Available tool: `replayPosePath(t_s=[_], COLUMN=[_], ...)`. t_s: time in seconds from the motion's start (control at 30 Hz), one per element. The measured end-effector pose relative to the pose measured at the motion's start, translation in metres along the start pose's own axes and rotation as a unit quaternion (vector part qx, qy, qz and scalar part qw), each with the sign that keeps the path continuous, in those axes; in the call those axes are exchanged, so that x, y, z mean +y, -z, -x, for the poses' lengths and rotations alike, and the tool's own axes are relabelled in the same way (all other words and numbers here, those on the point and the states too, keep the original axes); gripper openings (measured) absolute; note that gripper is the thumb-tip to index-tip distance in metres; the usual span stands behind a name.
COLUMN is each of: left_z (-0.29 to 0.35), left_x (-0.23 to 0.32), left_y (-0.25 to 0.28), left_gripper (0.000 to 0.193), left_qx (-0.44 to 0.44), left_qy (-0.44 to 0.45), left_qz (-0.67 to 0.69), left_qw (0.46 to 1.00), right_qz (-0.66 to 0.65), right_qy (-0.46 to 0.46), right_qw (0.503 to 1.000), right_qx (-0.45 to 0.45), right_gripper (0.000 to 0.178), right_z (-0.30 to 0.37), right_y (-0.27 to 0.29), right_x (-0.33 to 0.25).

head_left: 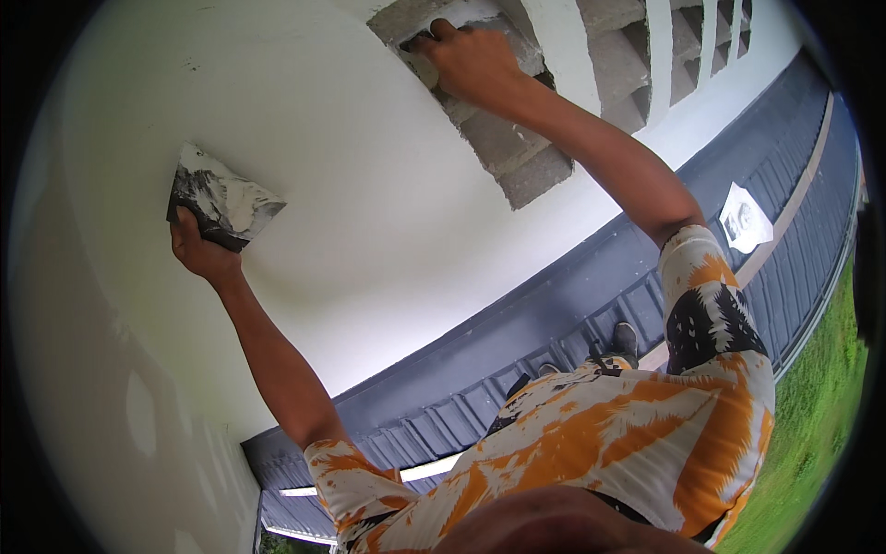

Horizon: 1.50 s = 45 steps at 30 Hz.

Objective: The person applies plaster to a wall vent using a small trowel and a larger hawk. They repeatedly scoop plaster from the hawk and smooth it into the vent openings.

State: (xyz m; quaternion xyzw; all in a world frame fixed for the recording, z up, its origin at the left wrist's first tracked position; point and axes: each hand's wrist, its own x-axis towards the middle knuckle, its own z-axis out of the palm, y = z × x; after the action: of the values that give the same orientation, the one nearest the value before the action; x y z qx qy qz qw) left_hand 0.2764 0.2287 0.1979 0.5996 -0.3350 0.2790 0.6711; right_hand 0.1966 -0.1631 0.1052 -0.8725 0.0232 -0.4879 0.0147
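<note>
My left hand (205, 254) grips the lower edge of a dark flat plate (208, 208) and holds it up beside the white wall. White putty-like paste (242, 205) is smeared over its face. My right hand (475, 65) is raised to the upper left edge of a rough grey block opening (535, 175) in the wall. Its fingers are closed around a small tool with a dark part (420, 42); most of that tool is hidden by the hand, so its kind is unclear. Bare grey block shows inside the recess below the right hand.
More block openings (618, 69) run to the right, split by white upright ribs (658, 55). Dark ribbed roofing (443, 415) lies under my feet, along the wall's foot. A white sheet with a lump on it (745, 219) rests on the roofing. Grass (812, 415) shows beyond the roof edge.
</note>
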Motion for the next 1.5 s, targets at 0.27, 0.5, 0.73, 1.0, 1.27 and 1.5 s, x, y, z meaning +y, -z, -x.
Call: replayPosePath(t_s=[0.27,0.5,0.73,1.0,1.27,1.5], left_z=[0.189,0.374,0.435,0.447,0.431,0.425], left_x=[-0.007,-0.035,-0.026,-0.009,0.002,0.007], left_y=[-0.019,-0.043,-0.052,-0.055,-0.057,-0.074], left_gripper=[0.045,0.043,0.039,0.042,0.041,0.041], left_qx=[0.157,0.299,0.282,0.291,0.234,0.268], left_qy=[0.276,0.424,0.470,0.472,0.475,0.484], left_qz=[0.253,0.274,0.316,0.317,0.304,0.270], left_qw=[0.914,0.810,0.774,0.770,0.792,0.788], right_qz=[0.001,-0.057,-0.034,-0.045,-0.099,-0.095], right_qy=[0.056,0.025,0.046,0.055,-0.006,0.068], right_qw=[0.998,0.998,0.998,0.997,0.993,0.993], right_qx=[-0.010,0.023,0.001,-0.015,0.065,0.029], right_gripper=[0.043,0.045,0.041,0.042,0.044,0.022], right_z=[0.068,0.056,-0.002,0.080,0.028,-0.006], right_y=[0.006,0.024,-0.007,0.008,0.021,-0.017], right_x=[-0.012,0.002,0.002,-0.002,0.012,0.016])
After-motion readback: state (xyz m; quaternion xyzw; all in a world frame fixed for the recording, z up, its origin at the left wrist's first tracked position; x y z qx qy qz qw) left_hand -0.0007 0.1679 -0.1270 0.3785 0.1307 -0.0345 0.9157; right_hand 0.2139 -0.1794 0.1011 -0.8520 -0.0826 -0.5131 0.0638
